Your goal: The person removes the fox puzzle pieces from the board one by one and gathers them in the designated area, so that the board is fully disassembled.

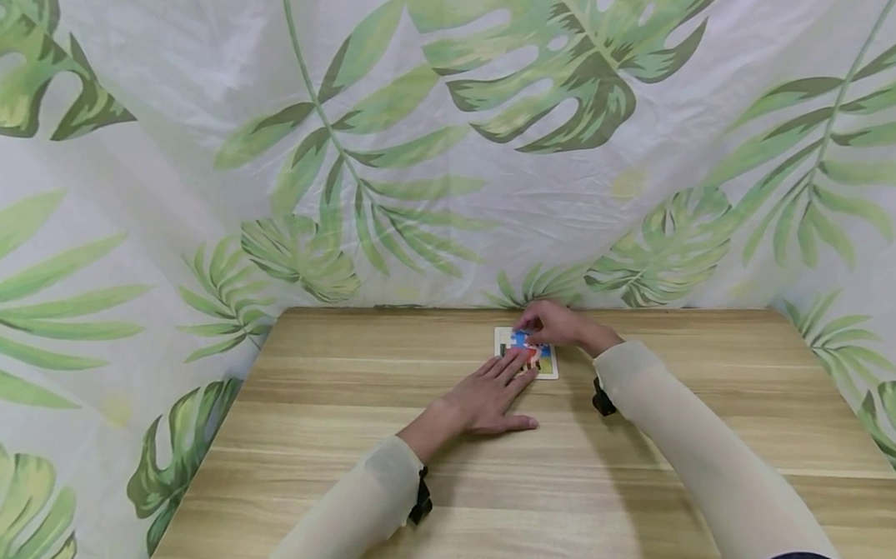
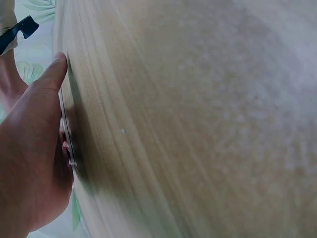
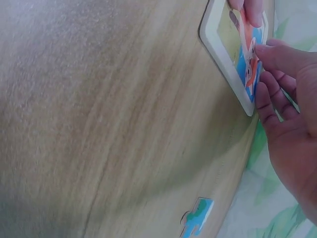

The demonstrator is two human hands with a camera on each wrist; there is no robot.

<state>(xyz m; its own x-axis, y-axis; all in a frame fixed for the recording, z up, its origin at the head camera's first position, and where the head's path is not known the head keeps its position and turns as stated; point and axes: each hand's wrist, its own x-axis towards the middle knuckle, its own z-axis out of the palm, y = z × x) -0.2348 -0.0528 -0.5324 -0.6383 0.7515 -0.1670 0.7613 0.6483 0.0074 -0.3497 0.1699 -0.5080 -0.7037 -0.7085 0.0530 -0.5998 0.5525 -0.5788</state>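
Observation:
A small jigsaw puzzle in a white-edged tray lies near the back of the table, with blue, yellow and orange-red picture parts. My left hand lies flat with fingers spread, the fingertips resting on the puzzle's lower left part and covering some of it. Over the puzzle's upper right part, my right hand pinches a puzzle piece with an orange and white picture between thumb and fingers. In the left wrist view my left hand shows from the thumb side, hiding most of the puzzle.
A loose blue and green puzzle piece lies on the wooden table, apart from the tray. Behind the table's back edge hangs a leaf-patterned cloth. Each forearm wears a pale sleeve and a black wrist mount.

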